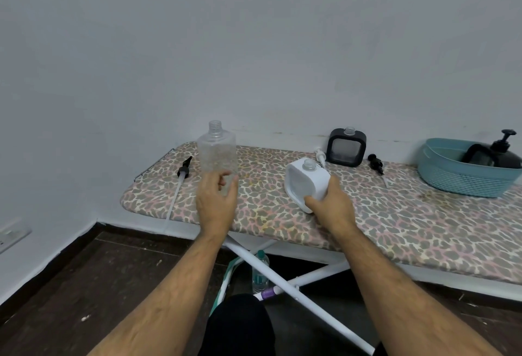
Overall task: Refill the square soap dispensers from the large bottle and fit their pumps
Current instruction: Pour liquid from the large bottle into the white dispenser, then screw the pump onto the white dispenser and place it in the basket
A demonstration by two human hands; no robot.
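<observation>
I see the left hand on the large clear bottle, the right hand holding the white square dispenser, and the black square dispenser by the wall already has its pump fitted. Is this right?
Not quite. The head view shows the black square dispenser by the wall with an open neck and no pump. The left hand on the large clear bottle and the right hand holding the white square dispenser are right.

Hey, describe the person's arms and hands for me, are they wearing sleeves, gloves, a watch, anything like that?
Both forearms are bare up to the frame's edge, with no sleeves in view. The left hand and the right hand wear no gloves, and no rings, watch or wristband show. The forearms are hairy. Between them at the bottom edge is dark clothing, probably trousers.
</observation>
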